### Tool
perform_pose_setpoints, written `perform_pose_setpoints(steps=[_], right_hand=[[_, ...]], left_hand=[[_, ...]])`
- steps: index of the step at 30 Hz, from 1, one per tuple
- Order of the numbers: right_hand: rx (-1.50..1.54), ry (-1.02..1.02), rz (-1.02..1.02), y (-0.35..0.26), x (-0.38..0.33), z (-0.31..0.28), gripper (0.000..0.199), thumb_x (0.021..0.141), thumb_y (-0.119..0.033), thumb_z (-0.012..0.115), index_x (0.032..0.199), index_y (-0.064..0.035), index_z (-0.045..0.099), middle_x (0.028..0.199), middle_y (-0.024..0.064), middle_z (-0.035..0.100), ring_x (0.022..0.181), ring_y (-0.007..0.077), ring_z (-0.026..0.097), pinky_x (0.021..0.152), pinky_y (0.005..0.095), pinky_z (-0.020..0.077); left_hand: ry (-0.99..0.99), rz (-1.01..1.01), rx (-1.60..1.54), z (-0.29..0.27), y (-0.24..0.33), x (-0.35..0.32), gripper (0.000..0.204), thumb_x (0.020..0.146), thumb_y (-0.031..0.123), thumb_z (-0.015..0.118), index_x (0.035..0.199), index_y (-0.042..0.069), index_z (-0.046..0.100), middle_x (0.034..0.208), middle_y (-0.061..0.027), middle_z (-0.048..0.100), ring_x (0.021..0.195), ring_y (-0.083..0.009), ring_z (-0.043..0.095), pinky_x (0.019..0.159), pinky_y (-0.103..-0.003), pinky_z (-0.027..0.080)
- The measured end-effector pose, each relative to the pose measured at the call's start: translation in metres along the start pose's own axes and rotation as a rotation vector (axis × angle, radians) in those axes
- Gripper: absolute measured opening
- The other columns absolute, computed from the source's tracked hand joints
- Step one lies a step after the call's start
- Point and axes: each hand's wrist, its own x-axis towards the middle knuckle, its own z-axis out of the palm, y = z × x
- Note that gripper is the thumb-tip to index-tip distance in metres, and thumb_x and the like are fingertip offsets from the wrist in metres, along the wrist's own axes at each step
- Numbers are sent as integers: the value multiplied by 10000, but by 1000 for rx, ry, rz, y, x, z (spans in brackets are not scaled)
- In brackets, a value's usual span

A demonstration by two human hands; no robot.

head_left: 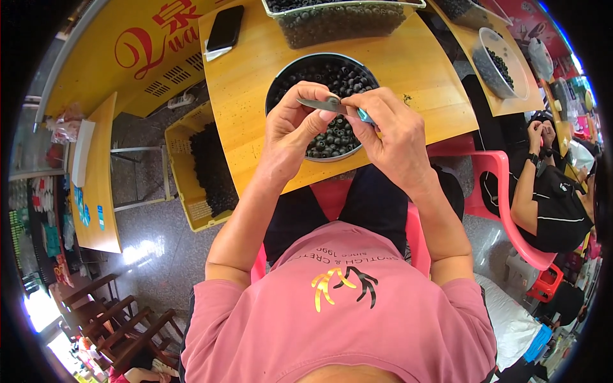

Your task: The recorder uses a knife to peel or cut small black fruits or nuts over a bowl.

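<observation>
Over a round bowl [369, 69], my left hand [285, 135] pinches a small dark round piece [332, 99] between thumb and fingertips. My right hand [397, 135] is closed around the blue handle of a small knife [321, 105], and its blade points left, across the tips of my left fingers and against the piece. The bowl holds many similar round pieces, dark and greenish-black; their exact kind I cannot make out. Both hands partly cover the bowl, which sits near the front edge of the wooden table [428, 70].
A clear tub [345, 25] of dark pieces stands at the table's far side, with a black phone [225, 29] to its left. Left of the table is a yellow crate [182, 153] of dark bits. To the right are a pink chair [501, 191] and a seated person [559, 210].
</observation>
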Motion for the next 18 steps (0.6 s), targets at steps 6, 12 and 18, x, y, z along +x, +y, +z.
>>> perform_pose_setpoints(steps=[6,12,18], right_hand=[[-83,34,-35,2,1,1,159,816,-38,688,969,-53,651,841,87,639,706,248,635,561,335,492],[-88,49,-45,2,3,1,194,797,-22,700,981,-67,657,824,85,634,694,249,628,556,338,488],[-187,31,19,3,3,3,172,821,-56,683,991,-66,661,801,94,619,657,267,608,564,344,480]], left_hand=[[-19,6,4,-3,1,0,180,895,94,671,1053,50,596,1004,6,573,859,-57,536,701,-205,437],[-19,18,11,-2,0,1,174,895,86,668,1048,48,595,992,4,573,851,-60,545,688,-204,445],[-7,-57,-128,-11,0,0,179,887,86,674,1025,5,595,973,-24,568,788,-82,553,698,-222,460]])
